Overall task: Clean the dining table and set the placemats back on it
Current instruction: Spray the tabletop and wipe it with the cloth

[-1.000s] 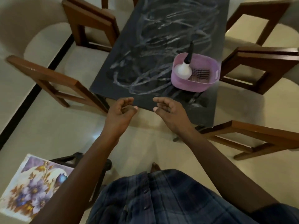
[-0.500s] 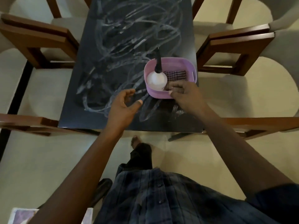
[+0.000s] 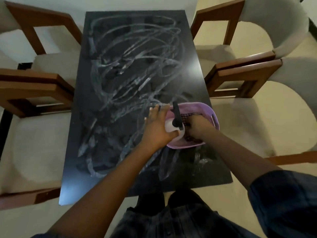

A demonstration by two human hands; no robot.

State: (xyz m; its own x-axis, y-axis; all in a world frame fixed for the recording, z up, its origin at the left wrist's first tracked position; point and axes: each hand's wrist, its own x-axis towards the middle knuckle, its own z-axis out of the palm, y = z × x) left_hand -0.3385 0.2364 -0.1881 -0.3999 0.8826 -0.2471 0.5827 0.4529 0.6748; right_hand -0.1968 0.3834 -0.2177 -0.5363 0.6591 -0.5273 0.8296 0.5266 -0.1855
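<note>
Fingers [image 3: 154, 111] straight, left hand [image 3: 157, 127] at basket [image 3: 205, 109] rim | right hand [image 3: 199, 126] grips cloth [image 3: 186, 116]

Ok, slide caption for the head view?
Right hand grips the checked cloth inside the purple basket, left hand open against its rim, on the streaked black dining table.

No text, label, brand, number or sign can be read anywhere in the view.
</note>
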